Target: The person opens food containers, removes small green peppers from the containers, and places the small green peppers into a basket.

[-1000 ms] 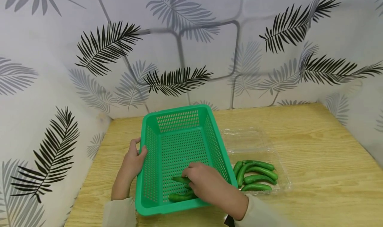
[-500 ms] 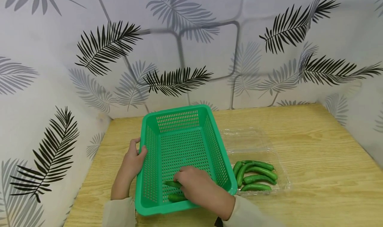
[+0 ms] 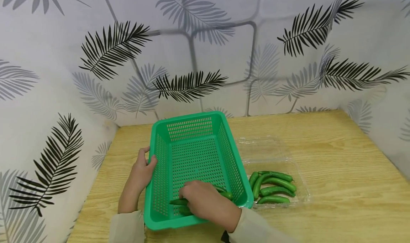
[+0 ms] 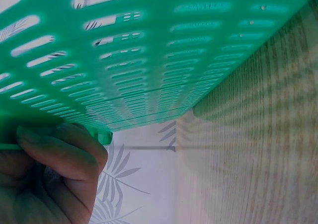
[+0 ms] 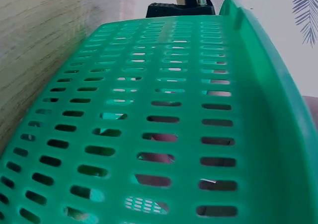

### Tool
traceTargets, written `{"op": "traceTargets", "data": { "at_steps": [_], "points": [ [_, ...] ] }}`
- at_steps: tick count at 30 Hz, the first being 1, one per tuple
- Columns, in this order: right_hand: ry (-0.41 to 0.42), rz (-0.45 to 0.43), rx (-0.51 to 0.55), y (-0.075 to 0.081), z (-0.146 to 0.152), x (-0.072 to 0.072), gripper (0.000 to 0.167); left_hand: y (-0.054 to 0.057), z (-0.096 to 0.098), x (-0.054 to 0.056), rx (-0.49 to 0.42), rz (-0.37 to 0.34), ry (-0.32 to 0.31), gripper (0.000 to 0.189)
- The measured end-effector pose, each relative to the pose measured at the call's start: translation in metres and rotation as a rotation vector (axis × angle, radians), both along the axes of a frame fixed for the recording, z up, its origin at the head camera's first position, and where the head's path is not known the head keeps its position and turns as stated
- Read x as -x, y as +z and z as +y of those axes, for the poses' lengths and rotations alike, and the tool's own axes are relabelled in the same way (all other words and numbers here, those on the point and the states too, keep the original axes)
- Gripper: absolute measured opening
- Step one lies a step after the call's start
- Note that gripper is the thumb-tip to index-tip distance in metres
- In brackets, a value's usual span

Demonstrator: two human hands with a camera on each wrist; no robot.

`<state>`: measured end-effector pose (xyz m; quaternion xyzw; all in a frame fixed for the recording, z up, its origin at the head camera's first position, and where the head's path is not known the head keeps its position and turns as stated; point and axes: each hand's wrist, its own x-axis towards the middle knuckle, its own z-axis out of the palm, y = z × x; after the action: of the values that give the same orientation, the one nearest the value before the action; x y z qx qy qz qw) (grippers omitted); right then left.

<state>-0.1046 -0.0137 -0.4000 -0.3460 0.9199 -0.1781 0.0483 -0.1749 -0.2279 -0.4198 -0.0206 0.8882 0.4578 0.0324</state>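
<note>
A green slotted plastic basket (image 3: 198,152) stands on the table, long side running away from me. My left hand (image 3: 141,171) grips its left rim, with fingers curled at the rim in the left wrist view. Inside the near end, my right hand (image 3: 206,202) pinches a green chili pepper (image 3: 177,202), whose tip points left. More chili peppers (image 3: 226,195) lie around and partly under that hand. In the right wrist view, the basket wall (image 5: 164,100) fills most of the picture and hides the hand's fingers.
Right of the basket, a clear plastic clamshell box (image 3: 301,182) lies with its lid folded back, and several green chili peppers (image 3: 278,183) are in it. The wood-grain table (image 3: 346,171) ends at a wall (image 3: 224,57) with a leaf pattern.
My right hand has shifted left and slightly toward me inside the basket, carrying the pinched chili pepper along. Chili peppers have come into view behind the hand. The left hand stays on the rim.
</note>
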Motion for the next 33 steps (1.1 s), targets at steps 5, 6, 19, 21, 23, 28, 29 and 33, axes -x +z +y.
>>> {"op": "traceTargets", "data": {
  "at_steps": [5, 6, 19, 21, 23, 28, 29, 33],
  "points": [
    [-0.003, -0.037, -0.001, -0.003, -0.003, 0.004, 0.03, 0.002, 0.0, -0.001, -0.001, -0.005, -0.002, 0.051],
    [-0.007, -0.047, -0.002, -0.004, -0.003, 0.004, 0.03, 0.002, 0.0, -0.001, 0.002, -0.006, -0.002, 0.051],
    [-0.015, -0.153, 0.004, -0.011, -0.003, 0.008, 0.023, -0.001, -0.001, 0.0, 0.026, -0.007, 0.001, 0.052],
    [-0.008, -0.174, 0.003, -0.011, -0.002, 0.008, 0.022, 0.0, -0.001, 0.0, 0.022, -0.002, 0.001, 0.052],
    [-0.004, -0.185, 0.001, -0.01, -0.002, 0.008, 0.021, 0.001, 0.0, -0.001, 0.016, -0.001, -0.001, 0.052],
    [-0.003, -0.174, 0.02, -0.01, -0.001, 0.008, 0.019, 0.001, 0.0, -0.002, 0.009, -0.002, -0.007, 0.052],
    [-0.003, -0.167, 0.031, -0.01, -0.001, 0.007, 0.018, 0.001, 0.0, -0.002, 0.009, -0.003, -0.008, 0.052],
    [-0.025, -0.095, 0.072, -0.011, 0.0, 0.006, 0.017, 0.0, -0.001, -0.001, 0.009, -0.004, -0.01, 0.053]
  ]
}}
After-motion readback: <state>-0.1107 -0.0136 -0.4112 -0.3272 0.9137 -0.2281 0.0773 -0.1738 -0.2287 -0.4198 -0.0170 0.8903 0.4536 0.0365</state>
